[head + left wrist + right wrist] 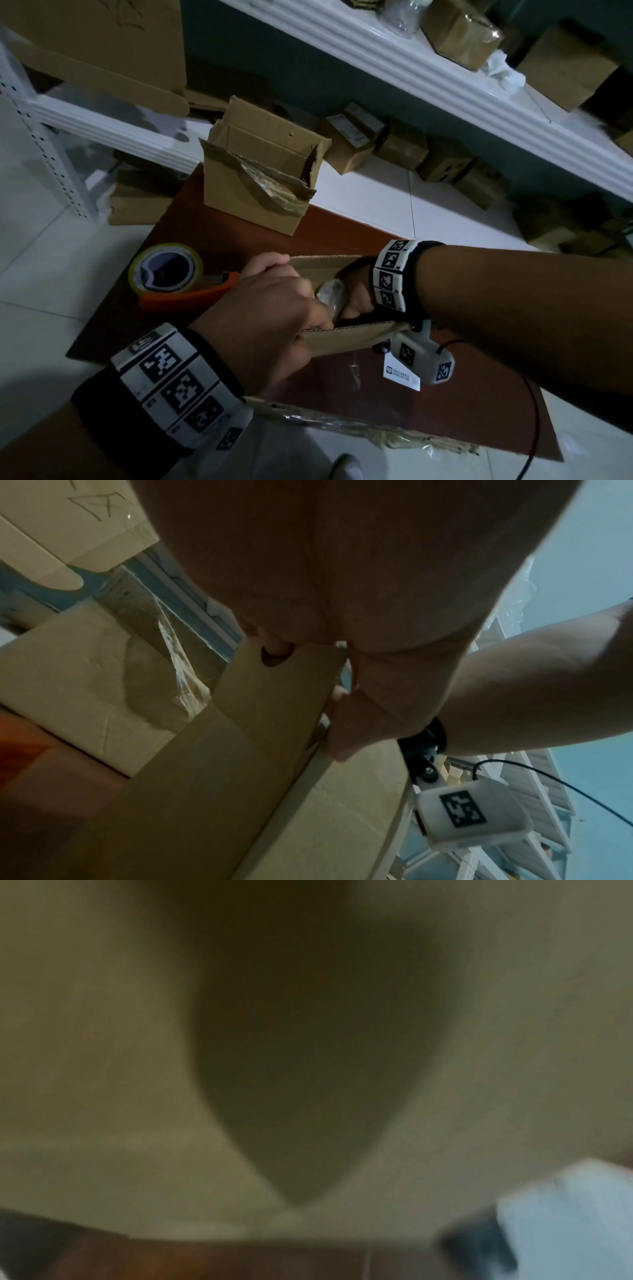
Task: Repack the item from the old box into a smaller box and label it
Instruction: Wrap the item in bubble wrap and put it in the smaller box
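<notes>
On the brown table (342, 222), my left hand (294, 294) grips the small open cardboard box (346, 337), fingers over its far wall and thumb on the near wall. My right hand (356, 298) reaches down into this box, curled round an item wrapped in clear plastic (330, 291); its fingertips are hidden inside. The old box (257, 185), open with torn tape hanging, stands behind. A white label (400, 373) lies by the small box. In the left wrist view my left hand (325, 588) holds a box flap (274, 696). The right wrist view is blurred cardboard.
An orange tape dispenser (171, 274) with a yellowish roll lies left of the small box. A strip of used tape (359, 425) lies along the table's near edge. White shelves (445, 68) carry several cardboard boxes behind. White tiled floor (51, 274) surrounds the table.
</notes>
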Tool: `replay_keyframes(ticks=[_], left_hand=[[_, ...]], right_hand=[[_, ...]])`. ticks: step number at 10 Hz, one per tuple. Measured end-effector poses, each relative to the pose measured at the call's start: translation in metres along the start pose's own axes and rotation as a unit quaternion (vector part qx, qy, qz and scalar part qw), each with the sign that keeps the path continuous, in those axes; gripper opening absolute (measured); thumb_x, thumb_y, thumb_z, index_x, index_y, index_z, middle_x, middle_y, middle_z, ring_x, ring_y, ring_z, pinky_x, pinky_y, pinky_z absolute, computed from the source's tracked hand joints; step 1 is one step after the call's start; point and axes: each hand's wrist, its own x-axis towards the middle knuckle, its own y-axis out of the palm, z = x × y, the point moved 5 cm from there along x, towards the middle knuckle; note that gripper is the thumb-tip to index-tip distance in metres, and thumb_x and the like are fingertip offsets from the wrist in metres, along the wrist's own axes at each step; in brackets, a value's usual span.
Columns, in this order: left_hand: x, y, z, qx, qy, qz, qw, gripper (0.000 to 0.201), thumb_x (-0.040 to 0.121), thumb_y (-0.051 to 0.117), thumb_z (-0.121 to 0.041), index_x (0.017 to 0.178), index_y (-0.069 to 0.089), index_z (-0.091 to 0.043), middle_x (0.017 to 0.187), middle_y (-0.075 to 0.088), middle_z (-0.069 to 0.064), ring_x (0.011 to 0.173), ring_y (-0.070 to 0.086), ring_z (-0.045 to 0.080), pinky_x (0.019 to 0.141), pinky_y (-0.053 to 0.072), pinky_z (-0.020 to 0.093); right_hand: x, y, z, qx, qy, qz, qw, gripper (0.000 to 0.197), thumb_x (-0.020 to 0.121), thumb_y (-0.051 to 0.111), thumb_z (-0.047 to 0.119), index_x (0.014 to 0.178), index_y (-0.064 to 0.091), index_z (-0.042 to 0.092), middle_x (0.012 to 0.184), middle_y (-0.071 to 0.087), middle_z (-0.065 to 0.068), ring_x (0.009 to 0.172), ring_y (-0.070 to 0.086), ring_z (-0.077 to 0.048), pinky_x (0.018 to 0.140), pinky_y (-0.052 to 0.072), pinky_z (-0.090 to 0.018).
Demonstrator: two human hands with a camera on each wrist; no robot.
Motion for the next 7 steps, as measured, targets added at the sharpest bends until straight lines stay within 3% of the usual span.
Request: replay_keyframes(ticks=[1, 2, 3, 4, 5, 6, 7], left_hand=[[0.0, -0.002, -0.002, -0.003, 0.013, -0.007, 1.0, 0.03, 0.057, 0.07, -0.035, 0.087, 0.075, -0.04, 0.073, 0.057, -0.014, 0.086, 0.064, 0.016, 0.105, 0.029, 0.046], [0.0, -0.003, -0.003, 0.009, 0.009, 0.0, 1.0, 0.032, 0.059, 0.067, -0.036, 0.089, 0.075, -0.041, 0.074, 0.058, -0.014, 0.086, 0.064, 0.016, 0.104, 0.028, 0.045], [-0.002, -0.003, -0.003, 0.015, 0.008, 0.01, 1.0, 0.034, 0.059, 0.066, -0.038, 0.091, 0.075, -0.042, 0.075, 0.058, -0.014, 0.086, 0.063, 0.015, 0.104, 0.027, 0.045], [-0.003, -0.003, -0.004, 0.012, 0.003, 0.023, 1.0, 0.036, 0.058, 0.067, -0.035, 0.093, 0.075, -0.043, 0.076, 0.057, -0.015, 0.087, 0.062, 0.015, 0.105, 0.027, 0.046], [-0.002, 0.0, -0.005, 0.012, -0.006, 0.021, 1.0, 0.037, 0.058, 0.066, -0.034, 0.092, 0.076, -0.043, 0.073, 0.056, -0.015, 0.087, 0.062, 0.014, 0.106, 0.026, 0.045], [-0.001, 0.004, -0.004, 0.006, -0.01, 0.019, 1.0, 0.038, 0.057, 0.067, -0.034, 0.092, 0.077, -0.045, 0.074, 0.057, -0.015, 0.087, 0.062, 0.013, 0.108, 0.026, 0.045], [-0.001, 0.003, 0.001, 0.016, -0.016, 0.029, 0.999, 0.039, 0.06, 0.065, -0.036, 0.096, 0.075, -0.046, 0.077, 0.058, -0.015, 0.089, 0.061, 0.013, 0.109, 0.026, 0.045]], right_hand=[[-0.004, -0.002, -0.009, -0.078, 0.024, -0.002, 0.997, 0.048, 0.098, 0.062, 0.036, 0.139, 0.054, 0.012, 0.13, 0.059, -0.003, 0.124, 0.056, -0.024, 0.092, 0.04, -0.03], [-0.018, -0.011, -0.021, 0.058, 0.059, -0.036, 0.996, 0.038, 0.093, 0.07, 0.028, 0.126, 0.066, 0.01, 0.111, 0.067, -0.004, 0.094, 0.059, -0.02, 0.08, 0.045, -0.03], [-0.031, -0.012, -0.029, 0.058, 0.059, -0.074, 0.994, 0.027, 0.088, 0.076, 0.036, 0.112, 0.065, 0.029, 0.091, 0.068, 0.0, 0.087, 0.061, -0.02, 0.081, 0.049, -0.03], [-0.039, -0.013, -0.025, 0.146, 0.026, -0.128, 0.981, 0.049, 0.081, 0.08, 0.04, 0.127, 0.066, 0.032, 0.112, 0.071, 0.007, 0.098, 0.067, -0.018, 0.09, 0.054, -0.032], [-0.031, -0.008, -0.018, 0.196, 0.005, -0.072, 0.978, 0.05, 0.087, 0.072, 0.025, 0.135, 0.061, 0.03, 0.125, 0.068, 0.003, 0.101, 0.071, -0.026, 0.089, 0.059, -0.041], [-0.023, -0.01, -0.013, 0.201, -0.006, -0.033, 0.979, 0.049, 0.094, 0.065, 0.014, 0.142, 0.056, 0.019, 0.102, 0.071, -0.002, 0.078, 0.068, -0.02, 0.061, 0.056, -0.026], [-0.013, -0.011, -0.014, 0.211, 0.009, -0.007, 0.977, 0.04, 0.098, 0.061, 0.012, 0.138, 0.058, 0.017, 0.098, 0.071, -0.015, 0.071, 0.061, -0.025, 0.054, 0.048, -0.031]])
